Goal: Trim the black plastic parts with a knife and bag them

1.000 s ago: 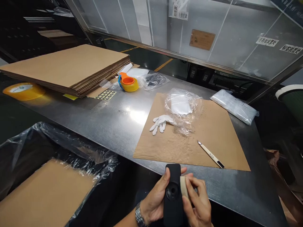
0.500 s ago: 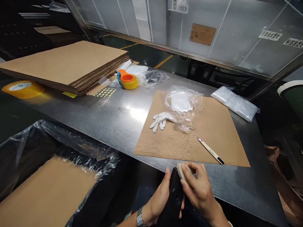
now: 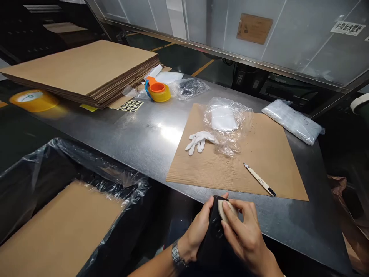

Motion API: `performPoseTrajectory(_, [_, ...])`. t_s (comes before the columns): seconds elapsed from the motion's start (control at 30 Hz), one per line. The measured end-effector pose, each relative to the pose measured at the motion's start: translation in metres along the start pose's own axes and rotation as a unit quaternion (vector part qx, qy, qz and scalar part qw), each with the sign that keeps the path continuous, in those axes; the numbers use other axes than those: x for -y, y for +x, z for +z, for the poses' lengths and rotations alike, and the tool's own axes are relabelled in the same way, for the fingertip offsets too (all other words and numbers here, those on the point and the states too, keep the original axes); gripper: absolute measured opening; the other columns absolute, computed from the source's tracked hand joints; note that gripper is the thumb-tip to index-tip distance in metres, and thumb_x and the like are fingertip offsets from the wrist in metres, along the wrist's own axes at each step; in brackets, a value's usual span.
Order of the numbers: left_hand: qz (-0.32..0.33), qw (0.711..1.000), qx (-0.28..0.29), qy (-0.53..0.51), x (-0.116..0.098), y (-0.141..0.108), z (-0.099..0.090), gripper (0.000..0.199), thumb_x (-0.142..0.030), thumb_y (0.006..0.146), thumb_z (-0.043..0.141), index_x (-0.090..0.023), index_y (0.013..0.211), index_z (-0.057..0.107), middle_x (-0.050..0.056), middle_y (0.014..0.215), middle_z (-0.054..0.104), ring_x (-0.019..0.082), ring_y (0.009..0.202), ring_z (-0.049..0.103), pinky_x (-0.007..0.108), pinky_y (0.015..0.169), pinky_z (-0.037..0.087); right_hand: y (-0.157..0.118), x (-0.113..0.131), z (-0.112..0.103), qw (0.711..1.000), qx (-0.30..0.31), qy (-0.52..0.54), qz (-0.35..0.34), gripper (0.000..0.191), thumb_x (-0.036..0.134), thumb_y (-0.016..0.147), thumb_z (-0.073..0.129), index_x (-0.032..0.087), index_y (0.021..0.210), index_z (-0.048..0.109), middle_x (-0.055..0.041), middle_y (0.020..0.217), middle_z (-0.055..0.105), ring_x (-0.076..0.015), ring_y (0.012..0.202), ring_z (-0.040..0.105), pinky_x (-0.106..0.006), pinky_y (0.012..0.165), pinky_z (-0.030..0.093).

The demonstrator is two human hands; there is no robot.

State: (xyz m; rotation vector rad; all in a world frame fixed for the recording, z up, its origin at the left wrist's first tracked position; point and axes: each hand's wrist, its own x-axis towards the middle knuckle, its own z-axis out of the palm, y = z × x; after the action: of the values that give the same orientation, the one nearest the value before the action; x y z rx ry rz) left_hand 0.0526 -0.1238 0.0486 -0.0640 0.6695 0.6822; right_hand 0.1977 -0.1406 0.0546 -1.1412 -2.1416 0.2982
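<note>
Beige pad point(image 3: 221, 212) on blk part point(image 3: 210, 240), mid-work

Blk part: long, w/ round ring on face, held by bench point(image 3: 150, 138) front edge. L hand point(image 3: 198, 231) grip wrapped round it; R hand point(image 3: 245, 231) grip pinching pad against its upper end. Amt done/left: can't tell, surface too dark. Bench = shiny metal; on it brown cardboard sheet point(image 3: 207, 171), w/ slim knife point(image 3: 259, 179), limp white glove point(image 3: 200, 140), crinkly clear bag point(image 3: 227, 142).
</note>
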Motion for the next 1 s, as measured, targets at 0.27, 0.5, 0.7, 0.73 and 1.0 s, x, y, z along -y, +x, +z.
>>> performPoseTrajectory(0.27, [0.013,0.997,-0.065,-0.038,-0.009,0.017,0.001,0.056,-0.058,0.084,0.035,-0.011,0.075,0.064,0.003,0.053,0.057,0.012,0.043,0.052,0.022,0.046,0.040,-0.009,0.019,0.006,0.995,0.029,0.080,-0.057,0.056,0.008,0.078,0.049,0.008,0.133,0.040,-0.0147,0.103,0.042,-0.0229,0.090,0.043,-0.038,0.071,0.046])
performPoseTrajectory(0.5, [-0.040,0.995,-0.042,-0.078,-0.016,0.015,-0.005,0.059,-0.060,0.079,0.038,-0.007,0.068,0.061,0.009,0.057,0.060,0.013,0.047,0.054,0.023,0.049,0.044,-0.019,0.015,0.009,0.993,0.025,0.112,-0.016,0.052,0.005,0.079,0.046,0.011,0.130,0.042,-0.0129,0.101,0.045,-0.0205,0.088,0.046,-0.036,0.069,0.047])
performPoseTrajectory(0.7, [0.194,0.968,-0.149,0.060,-0.011,0.011,0.001,0.046,-0.048,0.081,0.052,-0.020,0.117,0.054,0.000,0.066,0.059,0.010,0.053,0.053,0.019,0.050,0.042,-0.021,0.026,0.018,0.998,0.014,0.048,-0.049,0.049,0.010,0.077,0.051,0.010,0.126,0.047,-0.0145,0.100,0.047,-0.0217,0.086,0.049,-0.035,0.067,0.049])
performPoseTrajectory(0.73, [0.214,0.961,-0.156,0.083,-0.010,0.010,0.001,0.050,-0.050,0.081,0.052,-0.022,0.123,0.050,-0.001,0.066,0.059,0.010,0.054,0.053,0.020,0.052,0.043,-0.021,0.026,0.019,0.999,0.006,0.031,-0.043,0.050,0.009,0.077,0.051,0.010,0.127,0.046,-0.0152,0.102,0.047,-0.0226,0.088,0.048,-0.037,0.068,0.049])
performPoseTrajectory(1.0, [0.239,0.931,-0.189,0.202,0.007,0.001,-0.004,0.037,-0.045,0.086,0.046,-0.024,0.113,0.062,0.000,0.132,0.050,0.016,0.129,0.032,0.021,0.106,0.019,0.014,0.005,0.018,0.998,-0.026,-0.033,0.045,0.052,0.011,0.083,0.051,0.018,0.133,0.040,-0.0130,0.103,0.047,-0.0218,0.090,0.046,-0.040,0.073,0.047])
